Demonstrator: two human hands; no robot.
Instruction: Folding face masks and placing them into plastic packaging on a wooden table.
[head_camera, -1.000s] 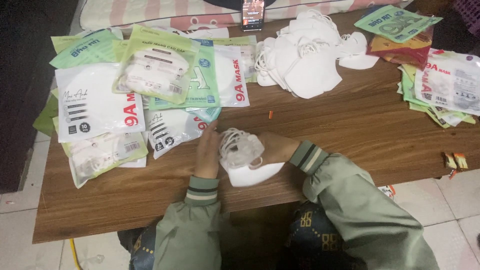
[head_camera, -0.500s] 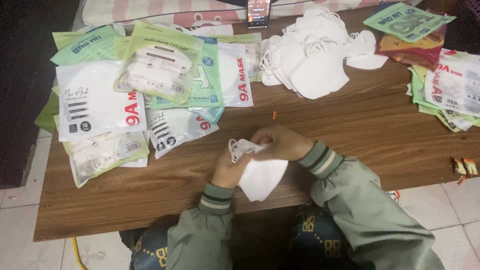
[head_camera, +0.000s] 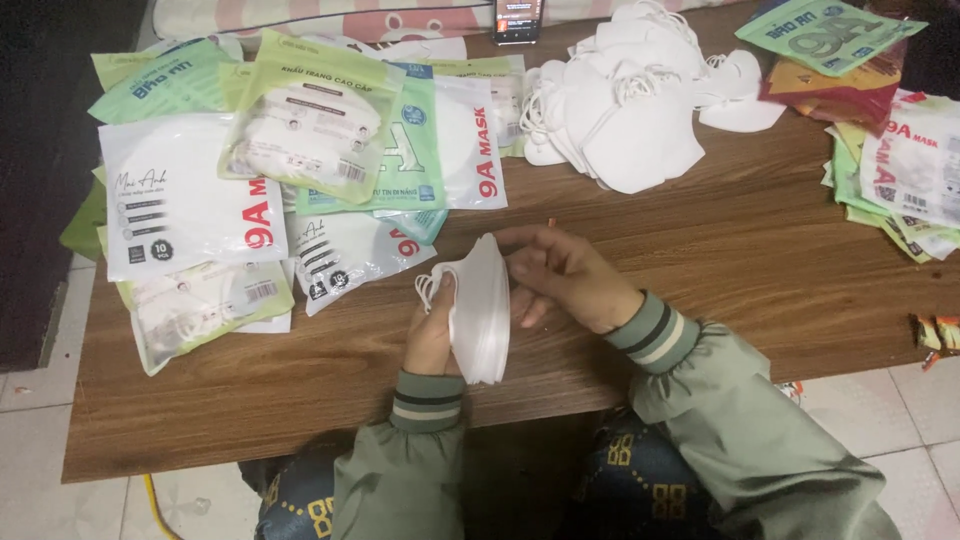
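Holding a stack of white masks (head_camera: 480, 310) on edge above the near edge of the wooden table (head_camera: 700, 240), your left hand (head_camera: 432, 335) closes around its left side, thumb over the top and the ear loops bunched under your fingers. Your right hand (head_camera: 565, 275) rests against the stack's right face, fingers curled and loosely open, steadying rather than clamping. Half a second ago the stack lay flatter and lower between both hands; now it stands upright and squared, which suggests the masks are gathered into one even bundle. Just beyond your left hand lie sealed mask packets (head_camera: 190, 200), white and green, overlapping one another. Farther back, near the table's middle, sits a loose pile of white masks (head_camera: 630, 120). To the far right lies another heap of packets (head_camera: 900, 170), green, red and white. At the far edge a phone (head_camera: 518, 18) lies beside a striped cloth (head_camera: 300, 15).
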